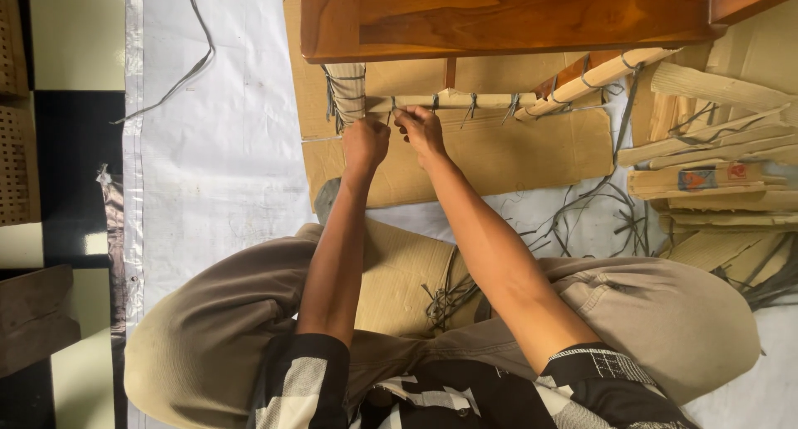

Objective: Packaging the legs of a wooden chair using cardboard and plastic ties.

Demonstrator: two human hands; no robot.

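1. Sitting cross-legged in tan trousers (665, 313), the person has a flat cardboard sheet (399, 271) in the lap, with a loose bundle of grey cord offcuts (445, 300) lying on it.
2. Both forearms extend forward and converge — the left nearly straight up the frame, the right slanting in from the lower right.
3. Left hand (364, 145): fingers curled tight, pinching a grey cord (391, 106) just below the wrapped rail (465, 101); knuckles face the camera.
4. Right hand (421, 130): fingers bent and closed on the same cord, touching the rail's underside, just beside the left hand.
5. The rail — a pale, paper-wrapped bar tied at intervals with grey cord — lies across brown cardboard (499, 155) beneath a dark wooden furniture frame (499, 17).
6. Far right: a stack of corrugated strips (715, 146) and scattered cords (607, 213) on the white floor sheet (224, 146).
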